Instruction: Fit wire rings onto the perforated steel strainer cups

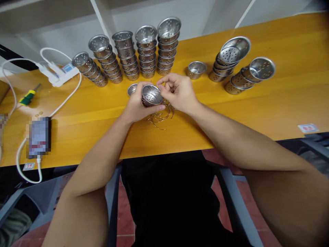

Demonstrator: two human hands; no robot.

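My left hand (137, 104) is wrapped round a small perforated steel cup (151, 95), its mouth tipped toward me. My right hand (177, 92) is pinched at the cup's right rim, fingers curled; what it pinches is too small to make out. Under both hands lies a loose heap of thin wire handles (160, 117) on the yellow table (231, 113). Another single cup (132, 89) lies just left of my left hand.
Several stacks of the same steel cups (146, 51) line the table's back edge; two leaning stacks (239, 68) and a lone cup (196, 69) are at the right. At the left are a white power strip (60, 73), a screwdriver (28, 97), a phone (39, 136) and cables.
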